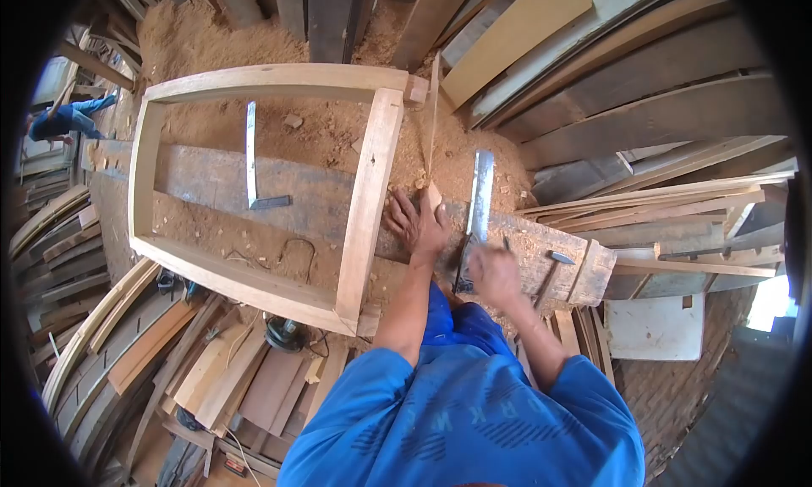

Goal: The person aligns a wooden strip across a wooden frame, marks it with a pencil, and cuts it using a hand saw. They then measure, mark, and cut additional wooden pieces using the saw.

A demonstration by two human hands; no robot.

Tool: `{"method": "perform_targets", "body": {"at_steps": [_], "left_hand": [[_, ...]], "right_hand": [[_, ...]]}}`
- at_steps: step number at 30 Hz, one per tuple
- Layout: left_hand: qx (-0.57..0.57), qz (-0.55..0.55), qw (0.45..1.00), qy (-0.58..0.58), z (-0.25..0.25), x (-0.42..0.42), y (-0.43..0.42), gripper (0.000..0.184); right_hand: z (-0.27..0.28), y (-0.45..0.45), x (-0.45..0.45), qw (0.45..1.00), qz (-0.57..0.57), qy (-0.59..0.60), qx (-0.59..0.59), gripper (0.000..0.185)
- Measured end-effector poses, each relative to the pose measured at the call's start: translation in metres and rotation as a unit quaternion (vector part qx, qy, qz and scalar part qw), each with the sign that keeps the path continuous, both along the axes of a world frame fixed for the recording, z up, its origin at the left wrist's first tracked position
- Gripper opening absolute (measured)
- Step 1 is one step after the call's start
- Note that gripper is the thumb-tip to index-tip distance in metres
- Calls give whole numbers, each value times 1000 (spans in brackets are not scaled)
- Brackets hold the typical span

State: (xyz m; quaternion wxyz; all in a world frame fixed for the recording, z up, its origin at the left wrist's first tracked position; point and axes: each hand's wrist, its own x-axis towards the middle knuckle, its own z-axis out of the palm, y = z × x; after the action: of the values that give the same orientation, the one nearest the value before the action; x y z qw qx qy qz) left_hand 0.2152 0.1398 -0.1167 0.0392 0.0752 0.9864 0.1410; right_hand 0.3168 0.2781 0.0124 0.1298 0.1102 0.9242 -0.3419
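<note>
My left hand (419,225) lies over the wooden bench, its fingers and thumb around the near end of a narrow strip of wood (434,195). My right hand (495,275) is blurred by motion and curled like a fist; what it grips I cannot make out. Beside it lies a shiny flat metal blade (482,191) with a dark part at its near end. A hammer (554,267) rests on the bench to the right. Left of my hands stands a rectangular wooden frame (364,199), with a try square (251,153) inside its outline.
The plank bench (584,271) runs left to right, strewn with shavings. Boards (643,106) lean at the back right, and timber pieces (279,385) lie at the lower left near a dark power tool (286,333). Another person (63,121) in blue is at the far left.
</note>
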Motion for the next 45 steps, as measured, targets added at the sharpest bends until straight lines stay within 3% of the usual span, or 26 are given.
{"method": "perform_targets", "body": {"at_steps": [2, 4, 5, 8, 9, 10, 13, 14, 15, 18, 20, 23, 26, 29, 30, 33, 39, 43, 45], "left_hand": [[8, -15, 1000, -20, 8, -2, 3, 63], [35, 2, 998, -49, 13, -1, 1, 61], [71, 14, 989, -128, 26, -4, 1, 60], [80, 11, 975, -206, 41, -15, -2, 61], [66, 6, 971, -228, 40, -19, -4, 60], [58, 5, 979, -194, 33, -16, -4, 59], [53, -12, 975, -215, 47, -28, -10, 60], [66, 3, 966, -250, 49, -31, -8, 60], [83, 9, 954, -289, 51, -33, -5, 59], [94, 3, 972, -215, 47, -34, -6, 58], [84, -9, 973, -216, 34, -29, -5, 57], [91, -8, 965, -244, 20, -26, -1, 56], [112, 4, 942, -316, 16, -25, 1, 57], [125, -9, 952, -280, 2, -15, -1, 58], [112, -29, 970, -215, 12, -29, -2, 56], [152, -14, 946, -284, 12, -29, -2, 56], [141, 31, 934, -325, 2, -10, 3, 58], [100, 7, 960, -260, 14, -20, -1, 57], [107, 8, 964, -245, 19, -23, -1, 55]], "right_hand": [[12, 17, -55, 987, -84, 135, 9, 12], [15, 30, -118, 976, -84, 188, 67, 15], [-6, 38, -148, 983, -35, 130, 127, 18], [-92, 56, -233, 955, 167, 82, 232, 26], [-124, 57, -258, 976, 135, -13, 173, 29], [-115, 42, -281, 984, 22, -121, 129, 32], [-228, 43, -302, 974, 71, -146, 160, 30], [-355, 77, -299, 949, 157, -178, 207, 29], [-354, 64, -297, 908, 303, -97, 271, 27], [-402, 62, -292, 886, 341, 15, 313, 27], [-424, 60, -306, 988, 146, -1, 59, 31], [-400, 46, -324, 994, 44, -63, 81, 31], [-408, 46, -340, 990, 34, -69, 119, 30], [-416, 44, -346, 988, 29, -59, 141, 30], [-423, 47, -346, 988, 25, -54, 144, 30], [-420, 44, -346, 989, 13, -18, 146, 29], [-376, 50, -343, 976, -22, 177, 123, 28], [-338, 59, -342, 900, -1, 423, 108, 28], [-326, 71, -336, 880, 4, 457, 132, 28]]}}
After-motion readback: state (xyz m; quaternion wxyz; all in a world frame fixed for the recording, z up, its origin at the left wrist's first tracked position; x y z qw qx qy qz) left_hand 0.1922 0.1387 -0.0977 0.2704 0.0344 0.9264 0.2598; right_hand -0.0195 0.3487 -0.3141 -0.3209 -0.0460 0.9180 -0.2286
